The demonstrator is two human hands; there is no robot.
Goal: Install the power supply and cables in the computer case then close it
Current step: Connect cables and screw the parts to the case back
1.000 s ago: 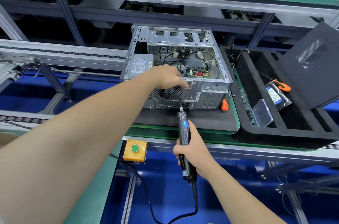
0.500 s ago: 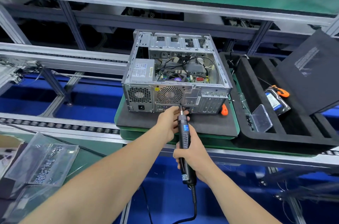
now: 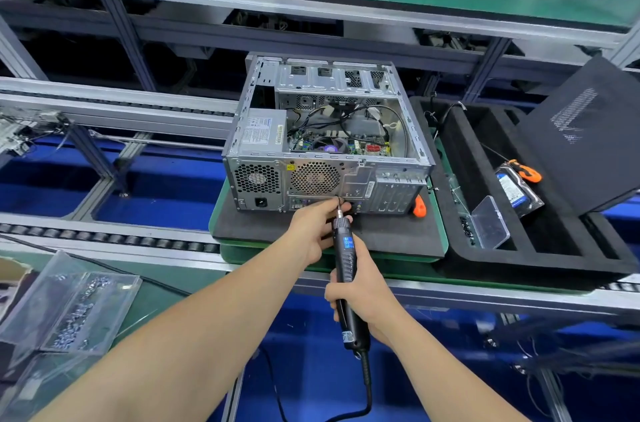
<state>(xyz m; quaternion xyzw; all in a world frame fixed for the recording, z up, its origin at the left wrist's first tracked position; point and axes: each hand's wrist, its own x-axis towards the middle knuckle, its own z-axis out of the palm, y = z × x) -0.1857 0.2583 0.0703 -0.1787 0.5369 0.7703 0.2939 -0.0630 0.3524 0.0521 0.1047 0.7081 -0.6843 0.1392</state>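
An open grey computer case lies on its side on a black foam pad, rear panel facing me. The power supply sits in its left corner, with black cables running over the motherboard. My right hand grips a black corded electric screwdriver, its bit pointing up at the lower rear panel. My left hand pinches at the bit's tip; whether a screw is there is too small to tell. The black side panel leans at the right.
A black foam tray at the right holds a bagged hard drive, an orange-handled tool and a clear plastic box. A clear bag of screws lies at lower left. An orange object sits beside the case. Conveyor rails run across.
My left hand came off the top rear edge of the case and dropped to the screwdriver's tip. The view shifted, and the screw bag came into sight.
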